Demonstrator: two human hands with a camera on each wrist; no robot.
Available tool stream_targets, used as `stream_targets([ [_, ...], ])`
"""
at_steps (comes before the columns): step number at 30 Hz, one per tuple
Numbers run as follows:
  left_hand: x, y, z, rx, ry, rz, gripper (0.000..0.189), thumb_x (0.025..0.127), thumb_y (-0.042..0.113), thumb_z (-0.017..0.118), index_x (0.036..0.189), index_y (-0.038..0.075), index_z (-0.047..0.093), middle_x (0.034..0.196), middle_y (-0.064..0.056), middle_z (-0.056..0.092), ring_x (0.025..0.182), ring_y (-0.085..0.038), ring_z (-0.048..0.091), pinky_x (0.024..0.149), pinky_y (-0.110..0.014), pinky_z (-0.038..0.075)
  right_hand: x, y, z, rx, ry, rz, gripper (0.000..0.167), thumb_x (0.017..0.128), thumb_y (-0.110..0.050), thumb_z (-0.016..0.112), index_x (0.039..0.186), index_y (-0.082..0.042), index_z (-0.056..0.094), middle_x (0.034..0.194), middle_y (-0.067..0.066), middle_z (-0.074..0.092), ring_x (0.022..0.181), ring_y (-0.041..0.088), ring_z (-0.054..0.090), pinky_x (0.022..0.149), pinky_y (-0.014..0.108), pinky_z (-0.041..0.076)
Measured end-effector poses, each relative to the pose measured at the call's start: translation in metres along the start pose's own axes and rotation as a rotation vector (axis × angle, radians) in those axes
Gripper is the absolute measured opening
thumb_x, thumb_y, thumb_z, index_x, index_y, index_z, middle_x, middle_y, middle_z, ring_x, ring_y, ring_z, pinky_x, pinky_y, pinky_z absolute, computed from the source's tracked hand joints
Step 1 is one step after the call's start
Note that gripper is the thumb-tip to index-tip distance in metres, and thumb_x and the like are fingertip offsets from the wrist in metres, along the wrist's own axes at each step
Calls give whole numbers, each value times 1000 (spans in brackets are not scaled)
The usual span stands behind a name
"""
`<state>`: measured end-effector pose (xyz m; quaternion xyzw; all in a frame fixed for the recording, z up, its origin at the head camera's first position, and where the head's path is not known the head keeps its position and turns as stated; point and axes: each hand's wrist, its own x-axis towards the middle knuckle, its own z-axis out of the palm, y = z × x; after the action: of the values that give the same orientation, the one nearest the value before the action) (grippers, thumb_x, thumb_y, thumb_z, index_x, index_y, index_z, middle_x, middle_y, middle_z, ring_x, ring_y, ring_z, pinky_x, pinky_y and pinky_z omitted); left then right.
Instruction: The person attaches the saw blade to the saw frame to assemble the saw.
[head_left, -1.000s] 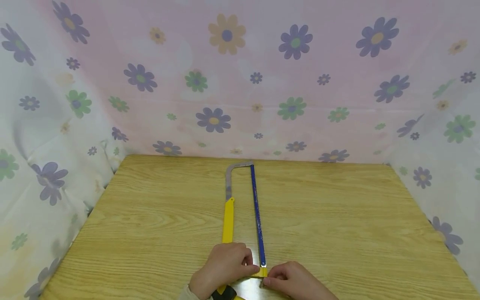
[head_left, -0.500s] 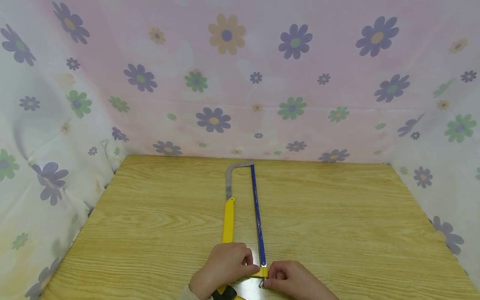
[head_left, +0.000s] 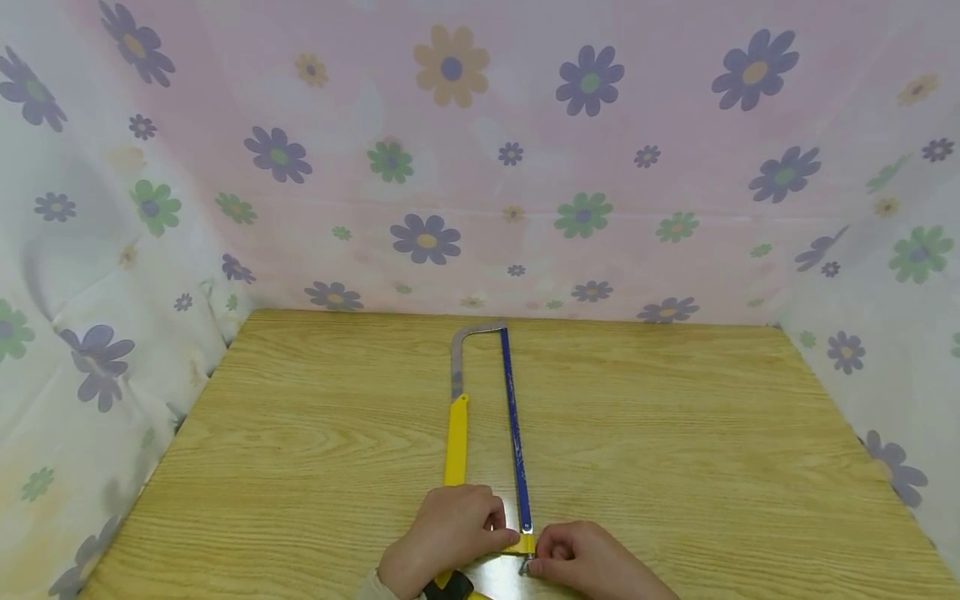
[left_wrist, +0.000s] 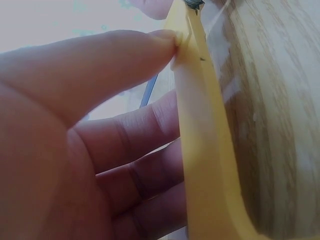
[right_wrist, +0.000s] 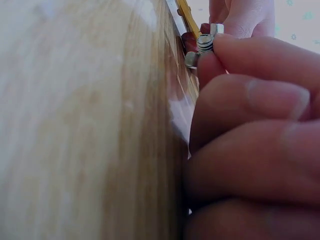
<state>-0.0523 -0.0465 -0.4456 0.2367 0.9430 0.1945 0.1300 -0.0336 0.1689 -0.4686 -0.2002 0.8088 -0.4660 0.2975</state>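
A hacksaw with a yellow and grey frame [head_left: 457, 442] lies flat on the table, its bowed end pointing away. Its blue blade [head_left: 514, 425] runs along the right side, up to a yellow end piece. My left hand [head_left: 453, 525] holds the yellow frame near the handle, thumb on the end piece; in the left wrist view its fingers lie behind the yellow bar [left_wrist: 202, 135]. With thumb and forefinger, my right hand [head_left: 592, 558] pinches a metal wing nut [right_wrist: 191, 59] on a threaded bolt [right_wrist: 204, 44] at the blade's near end. The handle is mostly cut off by the frame edge.
The wood-grain table [head_left: 675, 433] spreads out on both sides of the saw. Flower-printed cloth [head_left: 517, 192] walls in the back, left and right.
The wing nut's wings show at a different angle, turned by the right fingers. Saw and left hand stay in place; the head view has shifted very slightly.
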Motion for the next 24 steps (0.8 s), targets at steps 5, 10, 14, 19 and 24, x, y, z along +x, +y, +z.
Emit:
stream_targets([
  [5,0,0,0,0,-4,-3,27,76,54,59,61,31,55,60,19,42,50,0,39,45,-23,30,1,-1,0,-5,-7,8,21,83,-38,58,75,-19,63,59,-13,52,54,1,45,50,19,36],
  [10,0,1,0,-1,0,5,27,76,54,59,62,31,55,60,19,42,50,0,39,45,-23,30,3,1,-2,14,-20,21,22,85,-37,56,77,-18,65,64,-12,55,56,1,45,51,20,35],
  [14,-1,1,-1,6,14,16,27,76,53,59,62,31,55,60,20,42,50,0,39,44,-23,30,2,2,-2,7,-20,16,23,86,-38,55,77,-20,66,63,-12,55,55,1,44,50,20,35],
  [19,-1,1,-1,9,3,4,27,76,54,59,62,31,55,60,20,42,50,0,39,45,-23,30,2,1,-2,5,-28,29,25,85,-41,54,77,-21,67,61,-13,52,55,2,43,50,19,33],
  [24,-1,1,0,5,2,8,27,76,54,59,62,31,55,60,19,42,50,0,39,45,-23,30,1,2,-2,-1,-31,26,25,85,-41,54,76,-21,66,58,-13,48,53,2,42,49,19,32],
])
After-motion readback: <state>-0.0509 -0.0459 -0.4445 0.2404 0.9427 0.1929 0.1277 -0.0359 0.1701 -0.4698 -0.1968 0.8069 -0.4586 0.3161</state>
